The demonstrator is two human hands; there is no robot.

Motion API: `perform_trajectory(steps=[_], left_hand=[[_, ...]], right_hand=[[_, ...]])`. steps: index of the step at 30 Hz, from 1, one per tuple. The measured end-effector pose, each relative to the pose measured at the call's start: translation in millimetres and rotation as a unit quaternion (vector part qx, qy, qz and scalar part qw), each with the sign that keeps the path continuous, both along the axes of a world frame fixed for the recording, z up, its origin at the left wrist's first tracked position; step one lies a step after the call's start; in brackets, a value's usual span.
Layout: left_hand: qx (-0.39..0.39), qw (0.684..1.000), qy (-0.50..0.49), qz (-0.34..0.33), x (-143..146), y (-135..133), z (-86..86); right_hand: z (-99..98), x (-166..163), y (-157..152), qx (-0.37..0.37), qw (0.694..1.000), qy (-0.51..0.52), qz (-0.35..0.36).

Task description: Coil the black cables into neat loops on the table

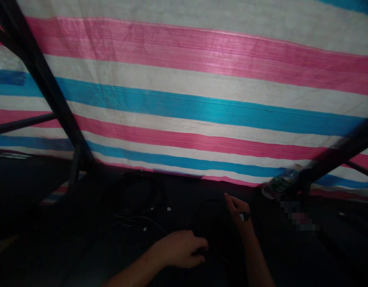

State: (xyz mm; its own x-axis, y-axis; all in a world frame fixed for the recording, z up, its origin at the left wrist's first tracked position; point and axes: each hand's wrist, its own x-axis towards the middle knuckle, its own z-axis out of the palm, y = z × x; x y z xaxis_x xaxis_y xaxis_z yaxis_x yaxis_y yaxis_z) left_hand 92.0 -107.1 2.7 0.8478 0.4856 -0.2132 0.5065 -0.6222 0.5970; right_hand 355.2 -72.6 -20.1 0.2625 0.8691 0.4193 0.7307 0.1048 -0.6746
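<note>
Striped plastic sheet (184,104) | looped dark cables (138,217) | left fingers (201,242) half-curled, right fingers (230,202) bent; holds unclear

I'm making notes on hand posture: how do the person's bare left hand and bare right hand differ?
The bare left hand reaches toward the picture's right; the bare right hand points up the picture.
The left hand sits lower in view than the right hand.
The right hand shows a small black piece with a pale end against it; whether the curled left hand holds anything is too dark to tell.
Both are dimly lit.
</note>
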Motion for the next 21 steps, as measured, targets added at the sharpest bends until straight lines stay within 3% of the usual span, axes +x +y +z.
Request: perform_trajectory(steps=[4,7,11,16,18,21], left_hand=[[0.002,0.999,0.026,0.041,-6,5,3.3],[-0.036,0.999,0.010,0.032,-19,20,12.0],[-0.127,0.992,-0.027,0.011,-37,40,20.3],[-0.280,0.959,0.045,0.020,-35,41,7.2],[-0.269,0.962,0.032,0.021,-27,36,0.1],[-0.155,0.984,-0.074,0.054,-13,28,-4.7]], right_hand=[[-6.4,19,0,0.013,0.998,-0.023,-0.058],[-9.1,34,-2,0.019,0.997,-0.017,-0.073],[-7.1,48,-7,0.055,0.991,-0.017,-0.123],[-5.8,41,-7,0.097,0.987,-0.024,-0.123],[-6.7,31,-5,0.095,0.991,-0.015,-0.096],[-8.5,13,-1,0.078,0.996,-0.016,-0.040]])
